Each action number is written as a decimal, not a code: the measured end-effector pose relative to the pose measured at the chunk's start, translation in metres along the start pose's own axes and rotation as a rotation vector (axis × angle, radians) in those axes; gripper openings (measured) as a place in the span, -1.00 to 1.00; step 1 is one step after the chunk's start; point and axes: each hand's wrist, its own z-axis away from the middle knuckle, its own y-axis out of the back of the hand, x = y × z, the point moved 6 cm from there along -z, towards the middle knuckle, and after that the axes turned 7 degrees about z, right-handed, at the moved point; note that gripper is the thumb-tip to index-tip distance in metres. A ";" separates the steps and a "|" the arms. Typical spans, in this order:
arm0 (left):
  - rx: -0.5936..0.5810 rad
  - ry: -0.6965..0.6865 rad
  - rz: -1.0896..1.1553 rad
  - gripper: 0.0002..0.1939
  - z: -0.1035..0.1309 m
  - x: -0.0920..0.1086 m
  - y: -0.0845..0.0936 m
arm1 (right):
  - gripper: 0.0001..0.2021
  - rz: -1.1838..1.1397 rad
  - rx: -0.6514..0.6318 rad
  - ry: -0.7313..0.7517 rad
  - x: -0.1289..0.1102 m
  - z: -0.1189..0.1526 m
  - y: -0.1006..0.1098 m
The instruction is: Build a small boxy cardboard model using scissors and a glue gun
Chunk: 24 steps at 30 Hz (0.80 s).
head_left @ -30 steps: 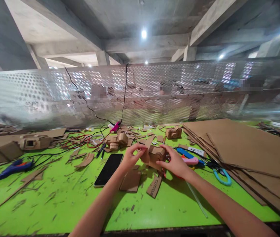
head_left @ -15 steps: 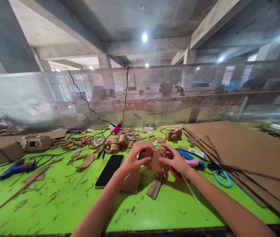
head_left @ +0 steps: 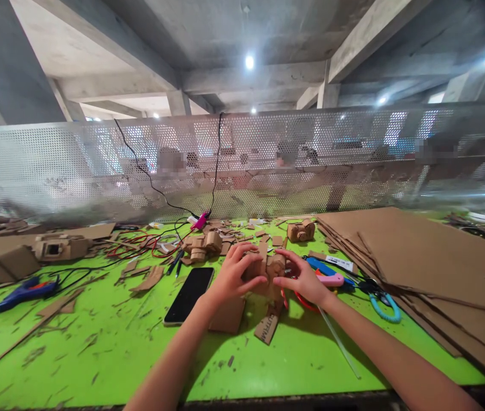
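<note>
Between my two hands is a small cardboard model (head_left: 273,267) with a rounded part on its right side. My left hand (head_left: 234,275) grips its left side, fingers curved over the top and thumb below. On the right side, my right hand (head_left: 306,278) holds it between thumb and fingers. Just below lie a square cardboard piece (head_left: 227,315) and a small printed cardboard strip (head_left: 267,327). A black phone (head_left: 189,295) rests left of my left hand. A pink-handled tool (head_left: 331,279) is beside my right hand.
Cardboard camera models (head_left: 301,230) stand farther back. A blue glue gun (head_left: 28,292) lies left, scissors with teal handles (head_left: 384,308) right. Stacked cardboard sheets (head_left: 422,257) cover the right side. Scraps, cables and a perforated screen (head_left: 242,165) are behind.
The model has tilted and turned in my hands, its rounded part now lower and further left. My left hand's fingers have spread over its top.
</note>
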 end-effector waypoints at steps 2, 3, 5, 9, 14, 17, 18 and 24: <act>-0.018 -0.005 0.062 -0.64 -0.001 0.002 0.000 | -0.33 -0.012 -0.013 -0.008 0.001 0.000 -0.001; -0.031 -0.002 0.095 -0.65 -0.001 0.002 -0.001 | -0.34 -0.011 -0.018 -0.010 0.002 -0.001 -0.001; -0.051 0.012 0.149 -0.67 -0.002 0.003 -0.001 | -0.34 0.003 -0.021 -0.011 0.002 -0.001 -0.001; -0.065 0.044 0.192 -0.68 -0.002 0.001 -0.002 | -0.34 0.066 -0.013 -0.006 0.002 -0.001 0.001; -0.012 0.048 0.165 -0.76 -0.002 -0.004 0.004 | -0.37 0.260 0.033 0.006 0.004 0.000 0.006; -0.018 0.041 0.121 -0.84 -0.001 -0.009 0.004 | -0.37 0.273 0.056 -0.010 0.006 -0.001 0.007; -0.024 0.033 0.103 -0.85 0.000 -0.010 0.003 | -0.37 0.253 0.055 -0.018 0.006 -0.001 0.007; -0.002 -0.056 0.006 -0.84 0.002 -0.005 -0.004 | -0.39 0.198 0.042 -0.020 0.004 -0.002 0.004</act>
